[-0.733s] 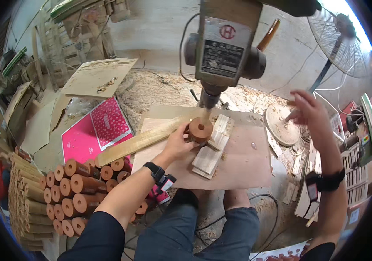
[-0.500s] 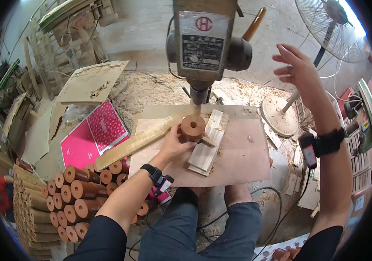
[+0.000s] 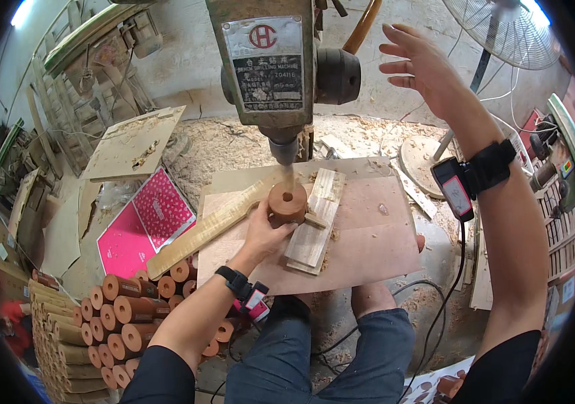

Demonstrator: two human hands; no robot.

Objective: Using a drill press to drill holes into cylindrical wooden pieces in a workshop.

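Observation:
My left hand [image 3: 264, 232] is wrapped round a reddish-brown wooden cylinder [image 3: 288, 203] with a hole in its top face. The cylinder stands upright on the drill press's board, against a small wooden block [image 3: 315, 220] and the pale wooden strips [image 3: 320, 232]. Just above it is the spinning, blurred bit [image 3: 289, 176] of the drill press [image 3: 270, 67]; the bit's tip appears clear of the hole. My right hand [image 3: 422, 64] is raised in the air at the upper right, fingers spread and holding nothing, near the drill press's wooden-gripped handle [image 3: 363, 25].
A long pale wooden slat [image 3: 200, 237] lies across the brown board [image 3: 375, 252] on the left. Many similar cylinders [image 3: 132, 310] are stacked at lower left beside a pink printed sheet [image 3: 126, 236]. Wood shavings cover the floor; a standing fan [image 3: 502, 30] is at upper right.
My view has shifted, so the drill press sits further left. My right hand stays raised and open, now closer to the handle. My left hand keeps its hold on the cylinder.

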